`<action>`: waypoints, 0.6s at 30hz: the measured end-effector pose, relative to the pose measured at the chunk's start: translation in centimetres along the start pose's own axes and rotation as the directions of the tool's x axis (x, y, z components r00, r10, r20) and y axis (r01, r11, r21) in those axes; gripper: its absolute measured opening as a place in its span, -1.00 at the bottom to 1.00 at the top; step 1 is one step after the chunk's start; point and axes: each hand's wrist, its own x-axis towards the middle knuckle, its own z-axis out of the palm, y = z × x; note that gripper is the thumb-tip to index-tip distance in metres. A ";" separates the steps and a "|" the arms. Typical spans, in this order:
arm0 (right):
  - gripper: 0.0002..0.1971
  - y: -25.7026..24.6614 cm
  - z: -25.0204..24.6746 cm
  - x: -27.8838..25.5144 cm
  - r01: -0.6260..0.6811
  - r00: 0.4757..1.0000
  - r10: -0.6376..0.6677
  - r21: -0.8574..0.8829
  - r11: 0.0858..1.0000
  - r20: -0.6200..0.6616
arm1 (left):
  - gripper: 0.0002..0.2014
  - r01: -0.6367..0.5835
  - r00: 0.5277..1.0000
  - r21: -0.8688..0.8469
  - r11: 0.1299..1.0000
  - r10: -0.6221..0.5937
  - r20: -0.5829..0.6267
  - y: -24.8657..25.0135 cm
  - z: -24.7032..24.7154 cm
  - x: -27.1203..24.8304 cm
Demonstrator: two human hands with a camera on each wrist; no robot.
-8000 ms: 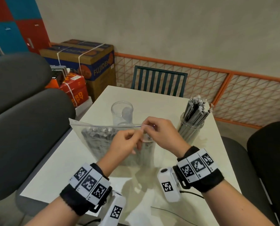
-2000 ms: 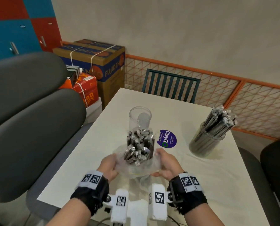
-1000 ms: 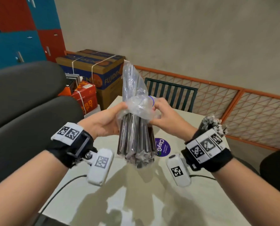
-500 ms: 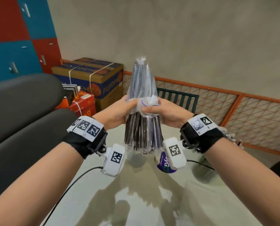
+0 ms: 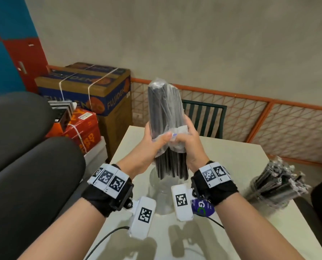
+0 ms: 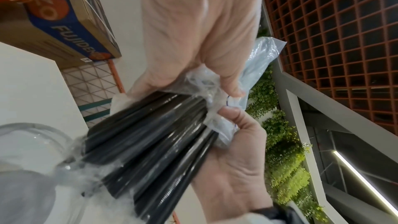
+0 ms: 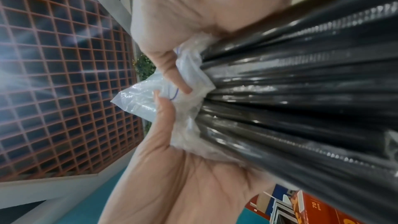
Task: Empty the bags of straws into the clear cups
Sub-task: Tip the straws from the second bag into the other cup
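A clear plastic bag [image 5: 164, 102] of black wrapped straws [image 5: 172, 167] is held upright with its mouth down, both hands gripping its bunched mouth. My left hand [image 5: 156, 136] grips the left side and my right hand [image 5: 184, 134] the right side. The straws' lower ends stick out below the hands, just above an empty clear cup [image 5: 161, 190] on the table. In the left wrist view the straws [image 6: 150, 142] point toward the cup's rim [image 6: 32, 127]. In the right wrist view my right hand [image 7: 172, 108] pinches the bag's edge [image 7: 140, 101] beside the straws [image 7: 301, 100].
A second clear cup [image 5: 274, 186] packed with wrapped straws stands at the table's right. A purple sticker [image 5: 203, 206] lies near my right wrist. The white table [image 5: 240, 158] has a green chair [image 5: 205, 117] behind it, grey seat backs [image 5: 25, 166] and boxes [image 5: 92, 87] on the left.
Since two seconds ago the bag was lifted off the table and turned mouth down. In the last half second it came down over the empty cup, with straws sliding further out.
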 end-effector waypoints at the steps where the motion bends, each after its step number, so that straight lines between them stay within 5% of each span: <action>1: -0.21 0.4 0.2 0.4 0.006 1.000 -0.006 0.038 0.999 -0.002 | -0.29 0.002 1.000 -0.001 1.000 -0.002 -0.014 -0.2 -0.2 0.3; 10: -0.25 4.1 0.6 2.2 0.066 0.997 -0.055 0.259 0.964 -0.048 | -0.15 -0.017 1.000 -0.092 0.996 0.015 -0.024 -2.6 -0.8 1.7; 18: -0.23 6.3 -0.1 1.7 0.054 0.996 -0.040 0.191 0.980 -0.077 | -0.15 0.018 1.000 0.016 1.000 -0.018 0.001 -5.4 -1.2 2.0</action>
